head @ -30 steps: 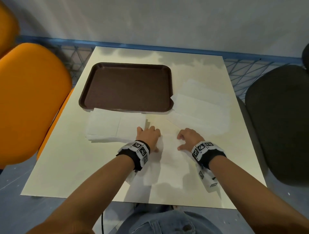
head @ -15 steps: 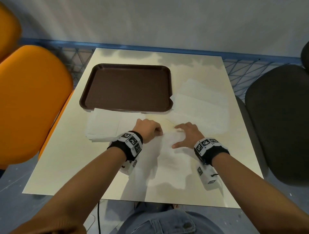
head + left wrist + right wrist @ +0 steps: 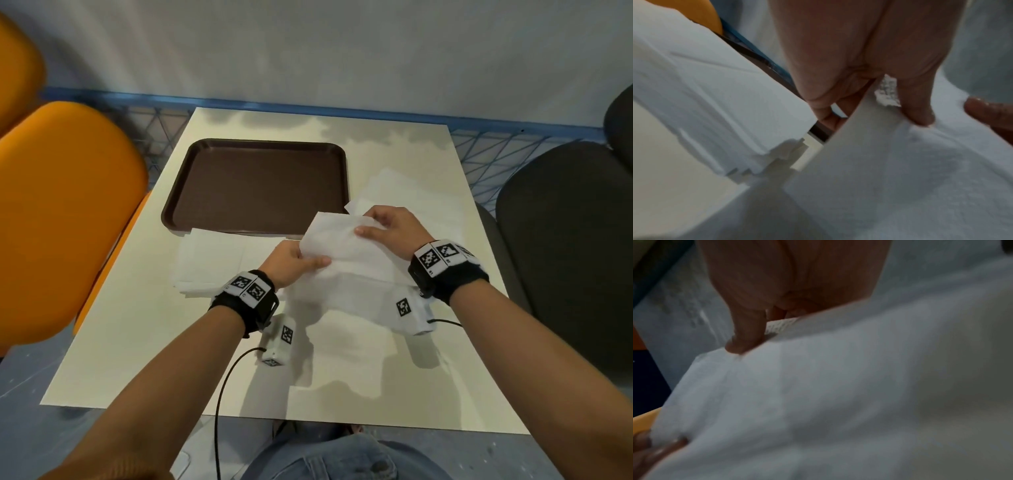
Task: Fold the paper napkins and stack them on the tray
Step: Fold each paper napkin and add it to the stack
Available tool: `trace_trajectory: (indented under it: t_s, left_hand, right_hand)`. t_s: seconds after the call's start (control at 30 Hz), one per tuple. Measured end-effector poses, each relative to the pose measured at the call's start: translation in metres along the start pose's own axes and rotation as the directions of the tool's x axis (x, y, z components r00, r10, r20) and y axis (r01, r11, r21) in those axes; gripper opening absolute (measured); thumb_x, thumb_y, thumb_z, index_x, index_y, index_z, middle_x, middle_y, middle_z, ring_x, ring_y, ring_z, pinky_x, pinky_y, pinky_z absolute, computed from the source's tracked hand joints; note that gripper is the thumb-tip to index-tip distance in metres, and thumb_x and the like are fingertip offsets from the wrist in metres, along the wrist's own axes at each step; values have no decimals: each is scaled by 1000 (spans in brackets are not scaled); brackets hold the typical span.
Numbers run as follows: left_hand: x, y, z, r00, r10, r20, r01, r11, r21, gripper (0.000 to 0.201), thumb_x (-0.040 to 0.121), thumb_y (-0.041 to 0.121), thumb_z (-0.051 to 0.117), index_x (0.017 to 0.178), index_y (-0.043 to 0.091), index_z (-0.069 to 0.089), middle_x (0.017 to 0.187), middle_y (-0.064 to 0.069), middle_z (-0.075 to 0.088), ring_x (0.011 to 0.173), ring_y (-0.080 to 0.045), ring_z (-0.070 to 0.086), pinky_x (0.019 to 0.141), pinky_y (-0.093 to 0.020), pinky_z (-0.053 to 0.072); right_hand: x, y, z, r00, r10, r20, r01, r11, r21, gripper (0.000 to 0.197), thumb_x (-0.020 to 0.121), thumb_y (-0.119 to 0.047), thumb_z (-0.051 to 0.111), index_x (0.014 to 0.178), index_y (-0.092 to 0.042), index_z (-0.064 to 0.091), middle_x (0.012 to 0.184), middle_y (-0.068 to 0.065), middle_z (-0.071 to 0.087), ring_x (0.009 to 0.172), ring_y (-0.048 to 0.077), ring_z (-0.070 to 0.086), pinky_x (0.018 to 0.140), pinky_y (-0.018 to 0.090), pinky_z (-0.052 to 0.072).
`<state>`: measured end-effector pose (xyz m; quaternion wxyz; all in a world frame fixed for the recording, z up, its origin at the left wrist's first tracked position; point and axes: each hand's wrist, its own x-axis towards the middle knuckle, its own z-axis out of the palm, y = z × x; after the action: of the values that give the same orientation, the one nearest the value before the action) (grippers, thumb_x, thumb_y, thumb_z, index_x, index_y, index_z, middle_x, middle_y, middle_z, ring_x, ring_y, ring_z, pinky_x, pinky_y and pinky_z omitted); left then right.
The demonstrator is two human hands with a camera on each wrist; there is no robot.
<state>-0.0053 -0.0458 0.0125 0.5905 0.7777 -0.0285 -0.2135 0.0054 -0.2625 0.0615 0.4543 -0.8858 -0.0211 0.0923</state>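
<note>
**Around your work area**

You sit at a cream table against a pale wall. Two orange chairs stand on your left, a dark grey chair on your right, and blue wire mesh runs behind the table.

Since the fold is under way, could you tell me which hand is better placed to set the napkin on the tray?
Probably left: the left hand pinches the napkin nearer the tray.

Left hand pinches edge of thin white paper napkin, thumb on top. Stack of white folded napkins lies left, on cream table.
</note>
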Motion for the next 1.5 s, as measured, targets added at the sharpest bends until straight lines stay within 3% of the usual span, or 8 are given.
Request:
trace_trajectory:
  t_s: [0.17,0.33,0.6,0.83,1.0,1.2,1.37,1.5]
  left_hand:
    - [5,0,-9,995,4,-102,-30,966,-256,34,82,29,73,97,-1,68,90,-11,70,78,-17,67,73,-28,54]
    - [7,-3,-13,994,-3,-109,-23,972,-236,19,84,24,71,96,9,68,89,-5,71,79,-15,68,73,-27,54]
    - [5,-5,-17,997,-3,-78,-14,976,-216,25,78,-1,72,102,3,69,95,-4,72,82,-12,69,77,-26,54]
    - [5,-14,-20,992,-35,124,40,999,-36,44,84,-12,58,74,25,78,79,10,73,82,-10,66,74,-17,52]
    - [-3,-11,-16,948,-130,290,127,991,28,42,60,1,48,71,27,78,100,7,71,110,-14,55,101,-23,36]
    - [-5,-3,-1,932,-151,331,177,983,-47,21,73,20,54,75,24,74,94,0,61,85,-17,47,71,-26,35]
    - [0,-4,9,974,-59,217,39,995,96,16,89,13,64,101,23,67,90,-12,66,81,-16,60,83,-27,47]
    - [2,-7,13,989,-42,142,13,979,203,15,86,10,68,99,15,73,98,5,68,86,4,58,84,-15,40]
  right_hand:
    - [-9,24,-5,951,297,-89,-277,943,182,69,77,-52,65,131,-16,43,120,-4,53,105,15,54,93,31,43]
    - [-17,41,5,948,305,-86,-249,885,394,32,79,-21,73,108,-13,64,109,12,68,99,29,66,93,47,51]
    - [-19,45,-1,957,250,-148,-197,932,305,22,86,-3,63,107,-7,66,77,-5,64,66,9,57,61,19,46]
    - [-28,60,-6,928,354,-120,-323,921,220,26,85,8,50,96,-8,68,100,16,66,95,32,61,91,47,50]
    - [-34,61,-6,904,421,-71,-355,834,422,49,78,16,34,75,-15,72,92,8,69,83,27,61,75,29,53]
    - [-37,53,-9,878,479,-14,-337,637,693,39,61,-1,48,94,9,66,101,29,62,92,32,54,92,38,45]
    - [-38,59,-13,948,308,-85,-253,885,392,16,82,-12,68,97,-11,72,92,-8,68,87,3,60,76,9,46]
    - [-41,78,-11,956,280,-88,-260,947,188,16,80,-8,70,82,-24,71,97,-2,68,101,15,60,99,25,41]
